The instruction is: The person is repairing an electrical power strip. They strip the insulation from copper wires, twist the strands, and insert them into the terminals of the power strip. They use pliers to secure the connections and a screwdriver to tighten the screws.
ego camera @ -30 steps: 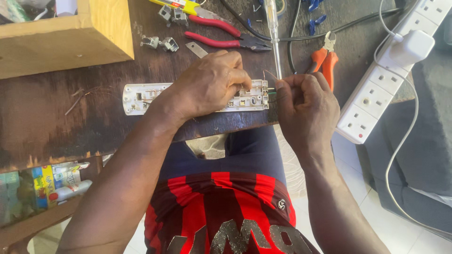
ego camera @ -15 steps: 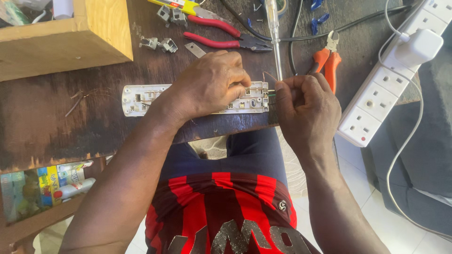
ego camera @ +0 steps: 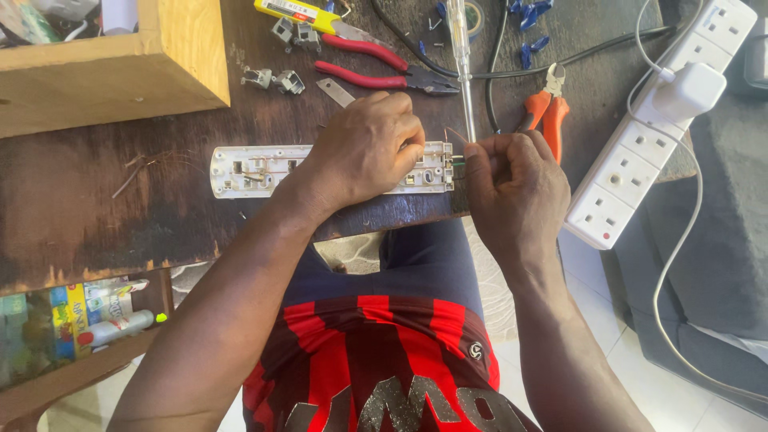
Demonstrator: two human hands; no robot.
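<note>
A long white opened socket strip base [ego camera: 254, 170] lies on the dark wooden table [ego camera: 96, 216], its inner contacts showing. My left hand [ego camera: 370, 146] presses down on the strip's right half. My right hand [ego camera: 512, 178] is at the strip's right end, fingers pinched on thin wires that enter it; a clear-handled tester screwdriver [ego camera: 459, 56] lies just above my fingers, and I cannot tell whether they touch it.
Red-handled pliers [ego camera: 372, 66], orange-handled cutters [ego camera: 544, 112], small metal terminals [ego camera: 272, 78], a yellow utility knife [ego camera: 300, 12] and black cables lie at the back. A wooden box [ego camera: 104, 76] stands at left. A white extension strip with a plugged-in adapter [ego camera: 648, 132] hangs off the right edge.
Both hands stay in place on the strip; the right fingers shift slightly at the strip's end. The view has moved a little.
</note>
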